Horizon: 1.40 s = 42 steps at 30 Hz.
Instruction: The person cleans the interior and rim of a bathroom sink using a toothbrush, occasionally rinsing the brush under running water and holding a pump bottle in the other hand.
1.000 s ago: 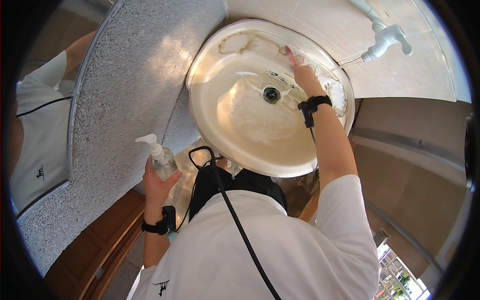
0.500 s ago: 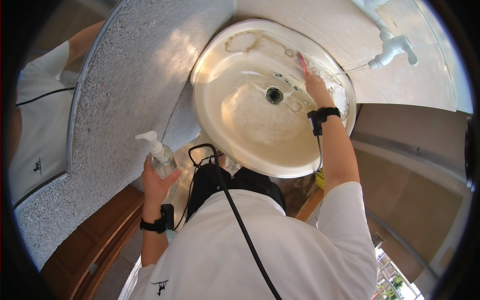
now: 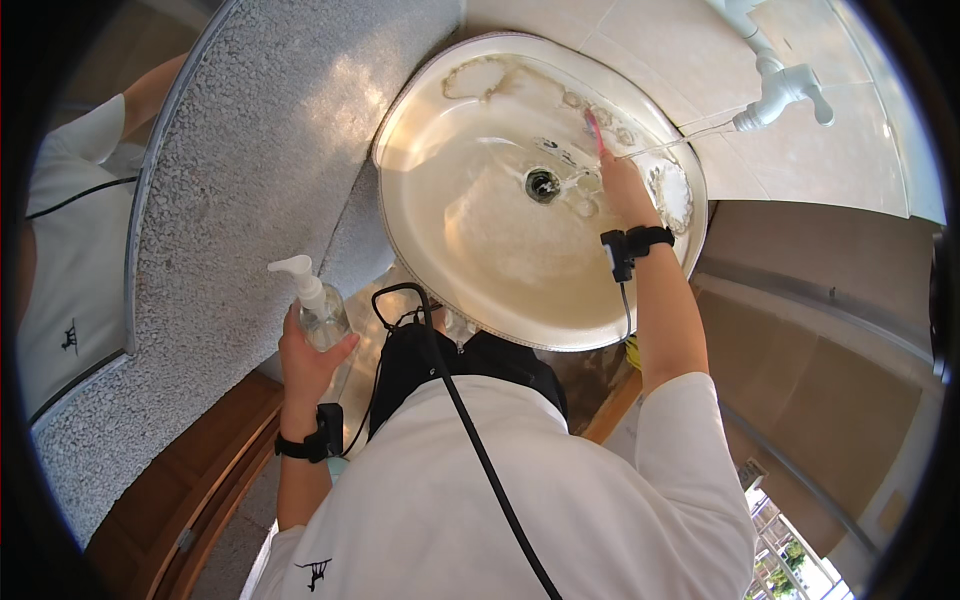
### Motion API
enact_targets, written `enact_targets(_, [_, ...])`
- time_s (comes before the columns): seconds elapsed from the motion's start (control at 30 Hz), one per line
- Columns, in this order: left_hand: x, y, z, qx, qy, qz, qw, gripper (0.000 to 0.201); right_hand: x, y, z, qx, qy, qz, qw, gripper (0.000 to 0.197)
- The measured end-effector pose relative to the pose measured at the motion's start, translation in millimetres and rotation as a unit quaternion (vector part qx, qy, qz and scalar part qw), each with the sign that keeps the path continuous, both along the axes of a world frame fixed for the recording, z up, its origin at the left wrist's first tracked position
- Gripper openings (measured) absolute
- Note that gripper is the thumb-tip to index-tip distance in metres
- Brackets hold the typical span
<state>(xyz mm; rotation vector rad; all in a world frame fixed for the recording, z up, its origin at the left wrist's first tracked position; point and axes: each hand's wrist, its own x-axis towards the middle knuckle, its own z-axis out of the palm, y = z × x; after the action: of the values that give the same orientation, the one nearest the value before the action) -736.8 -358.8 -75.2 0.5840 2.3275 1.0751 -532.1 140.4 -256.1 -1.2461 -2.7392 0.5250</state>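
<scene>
My left hand (image 3: 308,352) is wrapped round a clear pump bottle (image 3: 325,318) with a white pump head, held upright left of the sink. Over the sink's far right part, my right hand (image 3: 624,187) grips a toothbrush (image 3: 595,130) with a pinkish-red handle; its head points toward the sink's back rim. The cream oval sink (image 3: 480,250) has brown stains along its back ledge and a dark round drain (image 3: 541,185). A thin stream of water runs from the white tap (image 3: 780,97) past my right fingers into the bowl.
A rough speckled wall (image 3: 250,170) rises at the left, with a mirror (image 3: 85,260) beyond it. Light tiles (image 3: 660,60) back the sink. A black cable (image 3: 470,440) runs down over my shirt, and a brown wooden door (image 3: 190,470) stands at lower left.
My right hand and the toothbrush have shifted slightly left in the picture, and the whole view has moved a little. The left hand keeps its hold on the bottle.
</scene>
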Motion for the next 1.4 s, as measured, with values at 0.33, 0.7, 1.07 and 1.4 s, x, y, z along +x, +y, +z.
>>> enact_targets(0.33, [-1.0, -3.1, -6.1, 0.000, 0.007, -0.002, 1.000, 0.066, 13.8, -13.5, 67.5, -0.093, -0.026, -0.078, 0.992, 0.048])
enact_targets(0.7, [-3.5, 5.2, -2.8, -0.009, 0.015, -0.013, 1.000, 0.068, -5.5, -25.3, 71.9, -0.134, -0.047, -0.219, 0.965, 0.055])
enact_targets(1.07, [-1.2, 1.6, -7.0, -0.007, 0.038, -0.017, 0.999, 0.073, -31.8, -35.9, 61.1, -0.120, -0.008, -0.171, 0.978, 0.060])
enact_targets(1.4, [-0.9, 1.7, -5.5, -0.006, 0.015, -0.016, 1.000, 0.072, -53.1, -35.2, 51.5, -0.040, -0.125, -0.090, 0.987, 0.042])
